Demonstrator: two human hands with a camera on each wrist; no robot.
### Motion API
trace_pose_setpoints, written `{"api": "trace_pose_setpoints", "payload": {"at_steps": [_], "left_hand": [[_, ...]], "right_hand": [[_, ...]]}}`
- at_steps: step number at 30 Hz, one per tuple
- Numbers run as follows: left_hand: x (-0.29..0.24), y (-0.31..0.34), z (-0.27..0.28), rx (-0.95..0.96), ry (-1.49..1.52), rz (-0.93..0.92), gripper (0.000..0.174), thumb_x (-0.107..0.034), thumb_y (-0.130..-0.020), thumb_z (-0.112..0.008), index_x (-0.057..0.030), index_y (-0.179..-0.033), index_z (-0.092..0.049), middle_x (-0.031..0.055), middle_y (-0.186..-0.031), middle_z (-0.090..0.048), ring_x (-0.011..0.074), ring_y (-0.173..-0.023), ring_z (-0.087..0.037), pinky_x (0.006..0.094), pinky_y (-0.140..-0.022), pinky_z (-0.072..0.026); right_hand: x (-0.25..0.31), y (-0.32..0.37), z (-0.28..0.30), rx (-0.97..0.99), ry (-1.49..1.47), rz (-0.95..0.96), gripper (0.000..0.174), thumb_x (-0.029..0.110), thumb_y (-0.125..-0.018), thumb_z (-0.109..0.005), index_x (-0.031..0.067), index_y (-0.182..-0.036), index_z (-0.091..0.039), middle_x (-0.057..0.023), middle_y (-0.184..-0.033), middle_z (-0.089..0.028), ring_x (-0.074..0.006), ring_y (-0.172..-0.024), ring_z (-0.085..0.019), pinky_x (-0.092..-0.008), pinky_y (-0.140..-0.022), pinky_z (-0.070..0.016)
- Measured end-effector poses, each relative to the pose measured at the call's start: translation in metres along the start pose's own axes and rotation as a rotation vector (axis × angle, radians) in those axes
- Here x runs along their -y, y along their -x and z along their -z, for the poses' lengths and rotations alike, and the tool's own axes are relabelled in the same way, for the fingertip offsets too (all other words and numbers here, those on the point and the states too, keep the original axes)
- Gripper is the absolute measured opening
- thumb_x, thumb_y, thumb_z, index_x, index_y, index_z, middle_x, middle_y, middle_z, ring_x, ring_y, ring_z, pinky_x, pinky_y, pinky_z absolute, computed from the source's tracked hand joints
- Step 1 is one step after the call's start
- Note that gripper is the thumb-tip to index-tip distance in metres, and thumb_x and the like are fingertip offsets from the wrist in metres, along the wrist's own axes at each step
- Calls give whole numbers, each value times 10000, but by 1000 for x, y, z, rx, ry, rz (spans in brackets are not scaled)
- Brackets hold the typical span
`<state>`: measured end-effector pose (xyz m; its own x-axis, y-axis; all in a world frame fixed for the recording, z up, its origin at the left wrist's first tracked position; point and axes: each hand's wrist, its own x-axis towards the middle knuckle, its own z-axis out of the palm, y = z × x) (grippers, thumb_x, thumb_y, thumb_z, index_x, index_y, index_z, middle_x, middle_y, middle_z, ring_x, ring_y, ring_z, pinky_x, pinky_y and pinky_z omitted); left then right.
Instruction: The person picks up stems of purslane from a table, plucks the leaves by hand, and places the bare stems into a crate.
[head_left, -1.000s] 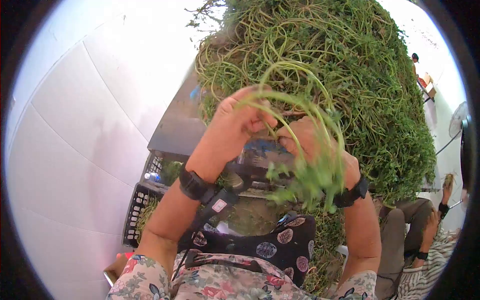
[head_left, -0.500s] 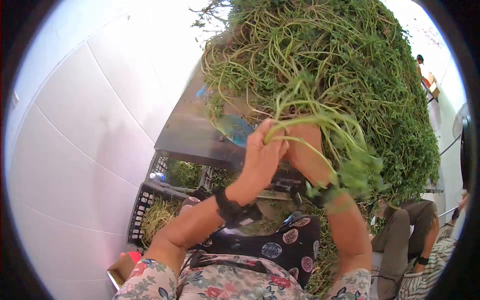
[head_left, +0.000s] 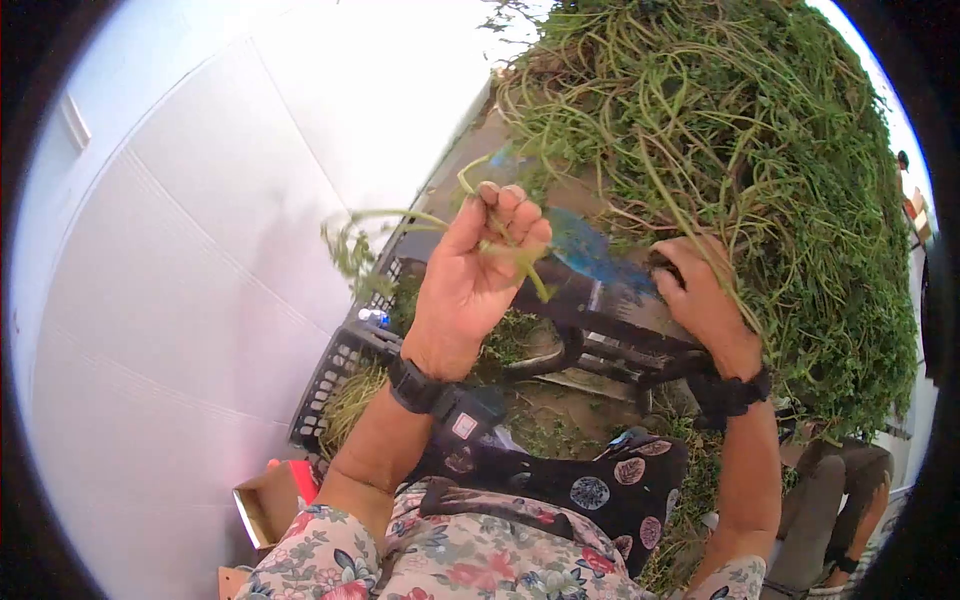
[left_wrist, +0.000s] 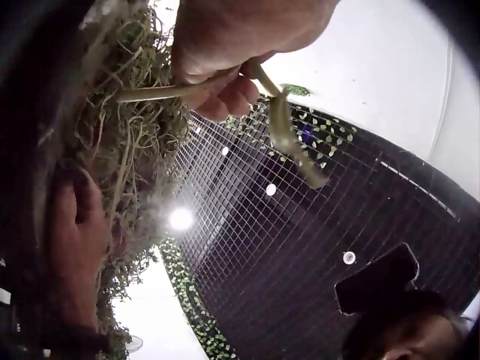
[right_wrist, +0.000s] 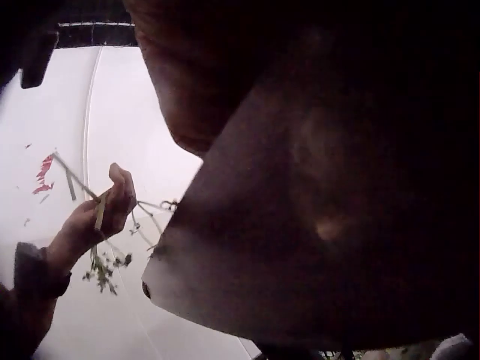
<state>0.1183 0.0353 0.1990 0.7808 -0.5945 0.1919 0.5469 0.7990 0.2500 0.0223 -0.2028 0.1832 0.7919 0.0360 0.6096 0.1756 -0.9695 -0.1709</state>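
My left hand [head_left: 470, 270] is raised in front of the table's left part, palm up, and pinches a few green plant stems [head_left: 400, 213]. Leafy ends of these stems hang to the left of the hand. In the left wrist view, a bent stem [left_wrist: 282, 135] sticks out past the fingers. Against the near side of a big heap of leafy greens [head_left: 720, 120], my right hand [head_left: 708, 295] rests low at the table's edge. Its thumb and fingers stand apart, loosely bent, with nothing visible between them. One long stem runs beside that hand.
Blue plastic [head_left: 590, 250] lies on the dark table [head_left: 470, 150]. A black crate [head_left: 330, 390] with dry stems stands at the lower left, near a bottle [head_left: 374, 317]. An open cardboard box [head_left: 268, 505] is below it. Another person's legs [head_left: 830, 500] are at the right.
My hands were together over the stems and have parted. The left hand has carried stems to the left and turned palm up. My right hand has moved right, beside the heap.
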Motion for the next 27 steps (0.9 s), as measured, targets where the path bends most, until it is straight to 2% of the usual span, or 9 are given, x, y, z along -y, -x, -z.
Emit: {"api": "trace_pose_setpoints", "payload": {"at_steps": [3, 6, 9, 12, 14, 16, 22, 25, 27], "left_hand": [[-3, 14, 4, -64, -143, -52, 182, -244, -940, -430, -90, -960, -525, 59, -911, -580, 212, -858, -600, 383, -824, -494], [-2, 19, 17, 155, -258, 53, 174, -232, -949, -414, -88, -953, -511, 6, -799, -493, 166, -713, -503, 336, -699, -450], [3, 28, 14, -53, -370, -3, 168, -232, -950, -413, -89, -961, -501, 19, -803, -496, 157, -707, -504, 322, -676, -443], [13, 32, 18, -129, -443, -71, 168, -231, -943, -427, -83, -965, -504, 54, -879, -551, 194, -817, -552, 352, -773, -472], [26, 35, 18, -174, -458, -78, 174, -236, -938, -437, -80, -969, -507, 70, -923, -576, 213, -877, -566, 365, -812, -474], [38, 40, 17, -182, -467, -60, 180, -242, -933, -450, -77, -968, -512, 74, -941, -586, 219, -903, -568, 365, -821, -470], [43, 48, 27, -169, -624, 8, 230, -305, -918, -480, -78, -927, -514, 61, -925, -580, 184, -864, -544, 341, -787, -450], [38, 55, 31, -130, -788, 112, 289, -374, -915, -467, -94, -840, -476, 38, -840, -542, 136, -802, -486, 284, -682, -417], [40, 59, 34, -126, -747, 116, 290, -374, -920, -456, -102, -819, -467, 33, -823, -534, 127, -765, -487, 266, -643, -409]], "right_hand": [[12, -4, 8, -21, -269, -145, 274, 131, -736, -595, 59, -1000, -595, -105, -946, -620, -286, -928, -556, -371, -860, -416], [8, -13, 25, -113, -691, -345, 291, 141, -755, -579, 56, -1034, -580, -74, -956, -627, -179, -896, -585, -300, -819, -447], [-12, -13, 35, -145, -1285, -586, 239, 157, -768, -567, 66, -989, -577, -58, -894, -631, -132, -787, -595, -263, -715, -472], [51, -7, 48, 61, -875, -535, 266, 191, -748, -628, 58, -970, -567, -47, -845, -631, -142, -712, -595, -278, -635, -480], [97, 1, 27, 134, -563, -283, 329, 214, -704, -691, 51, -955, -557, -77, -783, -620, -180, -660, -601, -307, -595, -483], [122, 12, 4, 94, -572, -134, 311, 184, -687, -702, 45, -920, -549, -115, -749, -602, -253, -647, -606, -341, -578, -479], [115, 41, -21, 102, -391, -171, 221, 109, -743, -637, 49, -920, -519, -150, -759, -592, -322, -688, -593, -380, -591, -467], [112, 51, -24, 272, -479, -347, 181, 72, -779, -596, 34, -932, -507, -128, -754, -595, -256, -649, -602, -346, -575, -466], [115, 55, -27, 227, -912, -600, 163, 57, -798, -572, 19, -942, -505, -90, -776, -597, -184, -649, -591, -315, -567, -462]]}}
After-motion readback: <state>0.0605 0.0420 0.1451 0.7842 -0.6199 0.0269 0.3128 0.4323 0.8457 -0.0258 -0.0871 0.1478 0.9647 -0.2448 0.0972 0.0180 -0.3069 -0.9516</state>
